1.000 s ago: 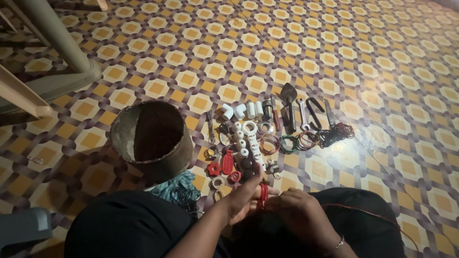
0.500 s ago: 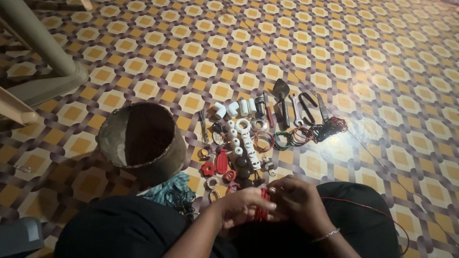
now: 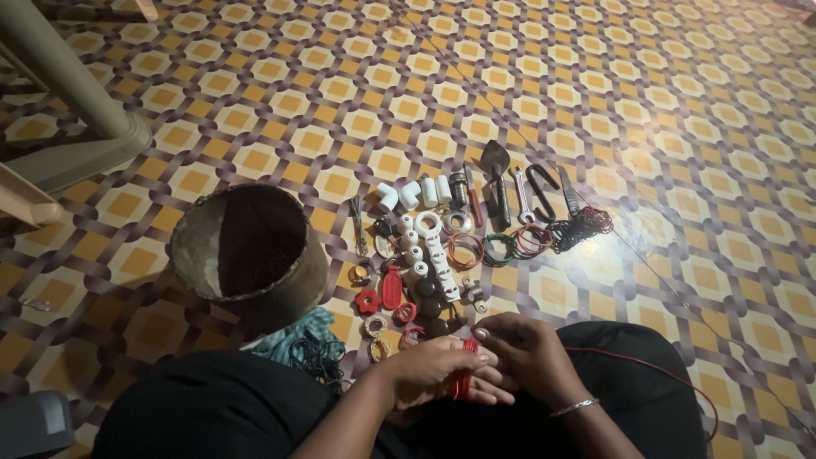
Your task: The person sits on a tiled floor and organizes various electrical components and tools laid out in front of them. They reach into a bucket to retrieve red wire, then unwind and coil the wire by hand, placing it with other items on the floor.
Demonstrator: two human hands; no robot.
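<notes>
Above the lap, a coil of red wire (image 3: 463, 380) is gripped between the left hand (image 3: 438, 372), fingers curled around it, and the right hand (image 3: 529, 355), closed against its other side. On the patterned tile floor (image 3: 595, 102) just beyond are laid white pipe fittings (image 3: 415, 194), wire coils (image 3: 501, 248), a trowel (image 3: 497, 174) and a spanner (image 3: 520, 195). A round metal basket (image 3: 248, 255) is set to the left.

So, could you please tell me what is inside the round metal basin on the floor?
The round metal basin is tilted with its mouth towards the camera. The part of its inside that shows is dark and bare; the near rim hides the lowest part, and the shadow is too deep to be sure.
</notes>
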